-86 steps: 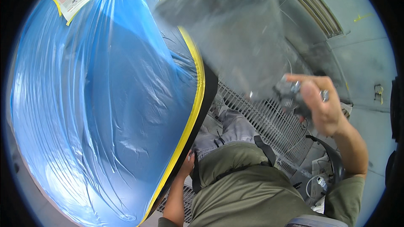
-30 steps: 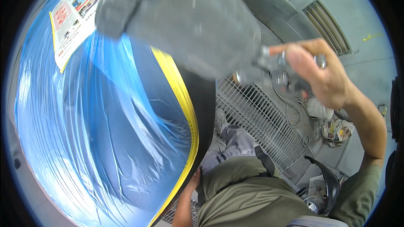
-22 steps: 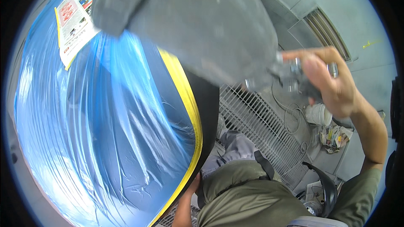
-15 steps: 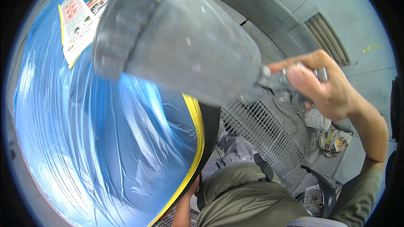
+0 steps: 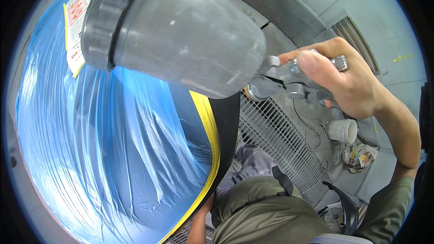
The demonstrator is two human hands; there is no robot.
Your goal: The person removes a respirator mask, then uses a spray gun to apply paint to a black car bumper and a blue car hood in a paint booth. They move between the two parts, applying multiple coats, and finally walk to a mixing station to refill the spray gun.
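My right hand [image 5: 355, 79] is closed round the handle of a metal paint spray gun [image 5: 271, 83], with the thumb lying along its top. A large grey cup [image 5: 190, 36] with a black ribbed lid sits on the gun and fills the upper middle, tilted to the left. Beneath it lies a body panel covered in blue plastic film [image 5: 117, 153], bordered by yellow masking tape [image 5: 214, 147] along a black edge [image 5: 228, 126]. Low beside that edge is my left hand [image 5: 209, 204], close to my body, its fingers hidden.
Taped newspaper [image 5: 77, 22] lies on the film at the upper left. A floor grating [image 5: 280, 135] runs below, with a thin hose [image 5: 309, 142], a whitish bucket [image 5: 343, 131] and crumpled newspaper [image 5: 359, 156] at the right. A wall vent [image 5: 355, 40] is at the upper right.
The spray gun and its cup have shifted slightly left and up, and the gun has turned a little in my right hand's grip. My left hand stays low by the panel edge.
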